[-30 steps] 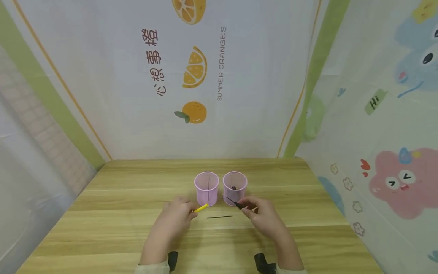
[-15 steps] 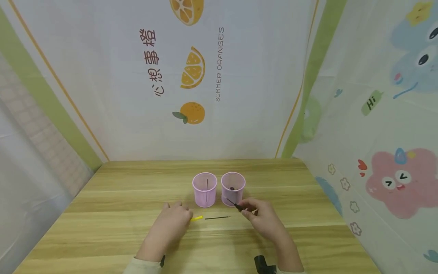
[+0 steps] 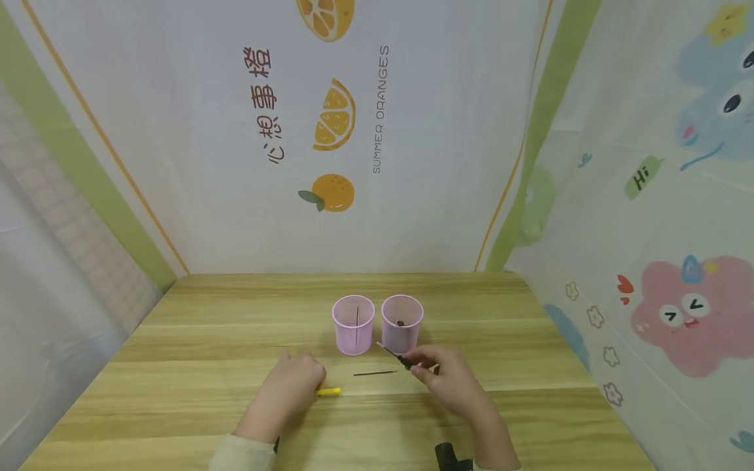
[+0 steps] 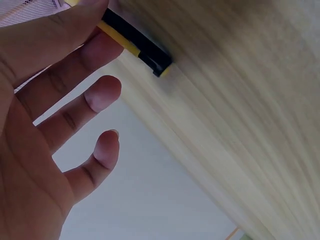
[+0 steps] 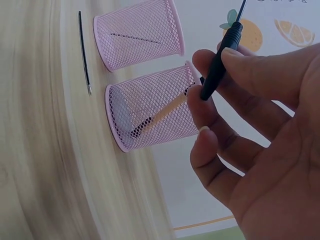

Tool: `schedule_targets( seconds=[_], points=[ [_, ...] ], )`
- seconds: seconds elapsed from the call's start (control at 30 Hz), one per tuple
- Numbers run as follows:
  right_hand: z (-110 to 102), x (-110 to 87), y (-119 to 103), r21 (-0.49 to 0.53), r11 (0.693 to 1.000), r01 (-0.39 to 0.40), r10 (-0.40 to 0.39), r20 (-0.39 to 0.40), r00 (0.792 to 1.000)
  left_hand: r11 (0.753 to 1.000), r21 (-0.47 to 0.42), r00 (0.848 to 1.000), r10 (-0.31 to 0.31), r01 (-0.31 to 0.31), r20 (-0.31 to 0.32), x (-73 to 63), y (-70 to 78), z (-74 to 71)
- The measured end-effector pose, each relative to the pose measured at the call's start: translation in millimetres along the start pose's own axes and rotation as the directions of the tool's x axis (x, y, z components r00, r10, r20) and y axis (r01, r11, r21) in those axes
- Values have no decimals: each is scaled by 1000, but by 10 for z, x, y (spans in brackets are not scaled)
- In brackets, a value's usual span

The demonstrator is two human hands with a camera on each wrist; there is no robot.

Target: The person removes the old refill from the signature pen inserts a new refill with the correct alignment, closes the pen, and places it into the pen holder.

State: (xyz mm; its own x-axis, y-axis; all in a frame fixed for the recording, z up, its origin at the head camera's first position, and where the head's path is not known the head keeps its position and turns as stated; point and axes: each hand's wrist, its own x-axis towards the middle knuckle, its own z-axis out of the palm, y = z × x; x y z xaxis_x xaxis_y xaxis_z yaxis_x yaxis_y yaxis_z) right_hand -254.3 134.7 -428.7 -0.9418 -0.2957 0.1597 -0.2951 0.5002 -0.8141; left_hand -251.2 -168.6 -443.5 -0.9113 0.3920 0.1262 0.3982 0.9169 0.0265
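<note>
My left hand [image 3: 290, 386] pinches a yellow pen barrel [image 3: 330, 392] between thumb and fingers, low over the table at the left; the left wrist view shows its black clip [image 4: 137, 37]. My right hand [image 3: 449, 379] pinches a black ribbed pen grip [image 5: 222, 60] with a thin rod [image 3: 386, 349] sticking out of it, pointing up and left in the head view. Between the hands a dark pen refill [image 3: 375, 373] lies on the table, its metal tip [image 5: 90, 90] visible in the right wrist view.
Two pink mesh cups stand side by side beyond the hands. The left cup [image 3: 355, 341] holds a thin dark stick; the right cup [image 3: 400, 341] holds a yellow-and-black pen [image 5: 167, 110]. A printed curtain [image 3: 283, 222] hangs behind the wooden table [image 3: 235, 307].
My left hand has drawn back toward me and to the left with the yellow pen barrel, away from the cups. My right hand has shifted slightly nearer, still pinching the pen grip.
</note>
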Motion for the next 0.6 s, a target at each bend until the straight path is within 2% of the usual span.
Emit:
schedule_targets(
  seconds=[0.27, 0.43, 0.6],
  points=[
    [30, 54, 30, -26, 999, -19, 20, 41, 999, 1000, 15, 1000, 3, -3, -1, 52, -75, 31],
    [38, 103, 31, -51, 999, 2, 1, 64, 998, 1000, -6, 999, -12, 12, 30, 63, -95, 27],
    [51, 112, 37, -94, 995, 23, -15, 82, 996, 1000, -2, 999, 2, -2, 38, 63, -85, 23]
  ],
)
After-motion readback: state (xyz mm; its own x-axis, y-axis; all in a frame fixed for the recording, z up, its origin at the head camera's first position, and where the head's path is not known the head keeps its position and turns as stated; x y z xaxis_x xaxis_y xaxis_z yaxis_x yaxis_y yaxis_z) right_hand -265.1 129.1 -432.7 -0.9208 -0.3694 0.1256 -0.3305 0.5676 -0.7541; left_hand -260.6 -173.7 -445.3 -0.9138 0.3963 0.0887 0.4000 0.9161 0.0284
